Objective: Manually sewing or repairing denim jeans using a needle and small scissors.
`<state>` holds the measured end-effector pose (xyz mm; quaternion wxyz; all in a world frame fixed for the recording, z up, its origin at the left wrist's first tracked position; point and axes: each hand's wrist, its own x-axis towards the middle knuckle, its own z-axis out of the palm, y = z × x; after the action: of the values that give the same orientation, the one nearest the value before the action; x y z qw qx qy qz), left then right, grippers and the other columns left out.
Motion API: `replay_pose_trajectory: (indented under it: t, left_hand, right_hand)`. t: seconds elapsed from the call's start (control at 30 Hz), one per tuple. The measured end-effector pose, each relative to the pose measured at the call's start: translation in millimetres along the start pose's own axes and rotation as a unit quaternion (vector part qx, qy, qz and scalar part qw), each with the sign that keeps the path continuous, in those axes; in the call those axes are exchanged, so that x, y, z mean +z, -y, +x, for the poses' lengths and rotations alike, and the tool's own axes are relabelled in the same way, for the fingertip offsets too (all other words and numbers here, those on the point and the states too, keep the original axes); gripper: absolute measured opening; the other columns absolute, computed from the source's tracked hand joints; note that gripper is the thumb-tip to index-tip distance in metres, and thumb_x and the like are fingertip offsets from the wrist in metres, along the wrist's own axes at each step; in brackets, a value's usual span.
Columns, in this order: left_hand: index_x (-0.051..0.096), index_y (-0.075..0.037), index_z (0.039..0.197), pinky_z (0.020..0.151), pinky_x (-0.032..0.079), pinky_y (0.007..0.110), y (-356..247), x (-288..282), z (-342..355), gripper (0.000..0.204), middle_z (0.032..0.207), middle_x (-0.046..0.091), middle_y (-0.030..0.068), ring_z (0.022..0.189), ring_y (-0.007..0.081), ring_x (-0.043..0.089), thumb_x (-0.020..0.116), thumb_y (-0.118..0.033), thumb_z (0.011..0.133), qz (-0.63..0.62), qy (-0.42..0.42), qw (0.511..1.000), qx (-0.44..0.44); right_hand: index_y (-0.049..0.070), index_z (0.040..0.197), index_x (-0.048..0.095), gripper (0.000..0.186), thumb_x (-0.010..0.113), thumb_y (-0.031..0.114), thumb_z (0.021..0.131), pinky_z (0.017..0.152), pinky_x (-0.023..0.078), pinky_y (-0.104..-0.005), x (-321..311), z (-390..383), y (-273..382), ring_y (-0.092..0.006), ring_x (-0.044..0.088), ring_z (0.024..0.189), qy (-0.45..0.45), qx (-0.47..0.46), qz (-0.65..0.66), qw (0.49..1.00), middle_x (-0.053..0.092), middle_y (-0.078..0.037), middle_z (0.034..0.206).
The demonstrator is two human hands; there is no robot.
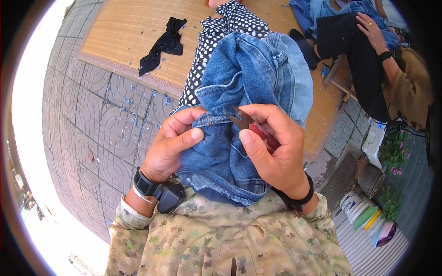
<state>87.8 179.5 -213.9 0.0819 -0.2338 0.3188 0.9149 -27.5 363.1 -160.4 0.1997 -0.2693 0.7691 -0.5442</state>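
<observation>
A bunched pair of blue jeans [230,92] lies across my lap. My left hand [168,142] pinches a thick stitched seam of it between thumb and fingers. In my right hand [278,149] is a pair of thread snips [244,120] with dark, worn blades and a red grip, partly hidden by my fingers. The blades point left, right beside the seam, and their tips look apart. Whether they touch the cloth I cannot tell. A frayed hem [225,189] hangs at the near side of the jeans.
A woven mat [124,32] with thread scraps holds a black cloth [165,48]. Dotted trouser legs [202,60] stretch beyond the jeans. At right sits another person [359,60] in black trousers, with more denim [317,11] near them. Patterned paving [110,133] and pink flowers [396,154] flank the mat.
</observation>
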Motion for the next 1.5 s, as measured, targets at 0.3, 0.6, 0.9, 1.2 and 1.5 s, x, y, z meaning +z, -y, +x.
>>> replay_pose_trajectory:
  t: [0.3,0.6,0.9,1.2,1.5]
  left_hand:
    - [0.058,-0.002,0.118,0.089,0.049,0.025,-7.7,12.0,-0.6,0.029,0.112,0.065,0.0019,0.100,0.0079,0.060,0.065,-0.007,0.091,0.071,0.004,0.997,0.030]
    - [0.058,-0.002,0.119,0.090,0.047,0.023,-3.3,5.5,-1.3,0.029,0.113,0.064,0.0008,0.102,0.0068,0.057,0.065,-0.005,0.090,0.083,0.016,0.995,0.051]
    - [0.058,-0.002,0.118,0.091,0.047,0.024,-5.7,7.8,-0.6,0.027,0.113,0.064,0.0024,0.101,0.0075,0.059,0.063,-0.005,0.092,0.066,0.002,0.997,0.048]
    - [0.058,-0.002,0.118,0.087,0.050,0.025,-4.1,11.7,-0.1,0.025,0.110,0.066,0.0029,0.097,0.0079,0.062,0.062,-0.007,0.094,0.000,-0.012,1.000,0.004]
    - [0.057,0.000,0.120,0.090,0.049,0.027,-4.9,13.2,-2.7,0.031,0.112,0.065,0.0049,0.100,0.0103,0.061,0.065,-0.010,0.091,0.046,-0.016,0.999,0.015]
  right_hand:
    - [0.002,0.116,0.064,0.042,0.070,-0.010,0.076,0.069,0.052,-0.0257,8.7,21.6,4.9,-0.0153,0.068,0.081,0.013,-0.095,-0.025,0.995,0.068,-0.010,0.094]
    - [0.003,0.110,0.067,0.048,0.062,-0.016,0.066,0.059,0.049,-0.0260,18.6,23.2,5.7,-0.0169,0.062,0.066,0.006,-0.139,-0.060,0.989,0.065,-0.010,0.084]
    - [0.002,0.109,0.065,0.041,0.060,-0.012,0.072,0.055,0.044,-0.0239,21.8,21.6,7.0,-0.0159,0.057,0.061,0.041,-0.157,-0.045,0.986,0.063,-0.010,0.084]
    - [-0.002,0.114,0.061,0.028,0.064,-0.003,0.086,0.067,0.050,-0.0211,-6.3,13.1,2.7,-0.0067,0.061,0.076,-0.015,0.014,0.081,0.997,0.069,-0.006,0.093]
    - [-0.003,0.115,0.060,0.033,0.066,0.005,0.084,0.065,0.047,-0.0273,-15.9,8.4,4.5,-0.0178,0.060,0.074,0.084,-0.132,-0.088,0.984,0.064,-0.012,0.093]
